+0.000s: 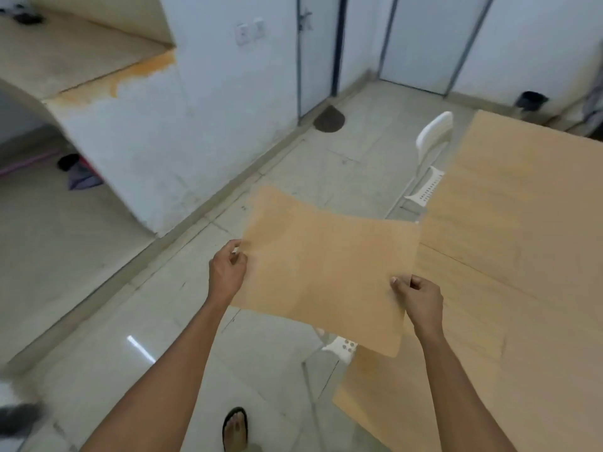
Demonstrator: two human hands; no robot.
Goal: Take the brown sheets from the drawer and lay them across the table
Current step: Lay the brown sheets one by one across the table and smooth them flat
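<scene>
Sheet [323, 272], brown, one: carried flat at centre frame, clear of the floor, its right corner overlapping the surface's [535, 370] edge. Left hand [226, 272]: fingers pinching the left edge. Right hand [421, 298]: fingers pinching the lower right edge. Surface, right of frame: already covered by large brown sheets [522, 207]. Chairs [430, 154], white, tucked along its left side. Handling advice: keep both pinches taut, swing the sheet rightward, lower it level onto uncovered area, and smooth before letting go.

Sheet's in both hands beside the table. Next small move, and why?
Probably carry the held brown paper sheet rightward over the sheet-covered table. Left hand and right hand pinch its edges, and most of it hangs over the floor.
</scene>
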